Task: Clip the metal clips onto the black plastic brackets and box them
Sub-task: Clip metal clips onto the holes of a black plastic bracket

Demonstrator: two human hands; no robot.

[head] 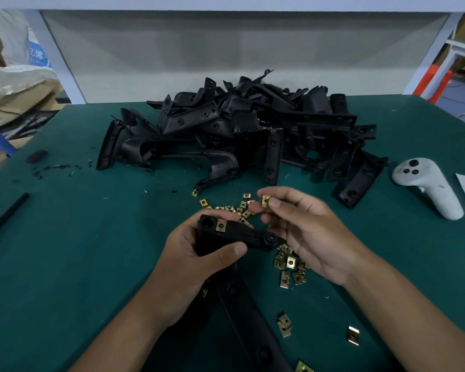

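Left hand (193, 253) grip curled round a black bracket (242, 236), held above the green bench (91, 251); one brass clip (221, 225) already seated on the bracket's top end; right hand (304, 232) grip pinches a loose clip (265, 200) between thumb and forefinger, just above the bracket, apart from it; spare clips (289, 264) scattered on bench under hands; bracket pile (242, 130) behind; white controller (430, 183) at right.

Two bare forearms enter from the bottom edge — no sleeves, no gloves. The left hand (196, 253) and the right hand (304, 232) carry no rings, and behind the fingers neither wrist bears a watch or band. Fingernails are short and unpainted — plain on both thumbs.
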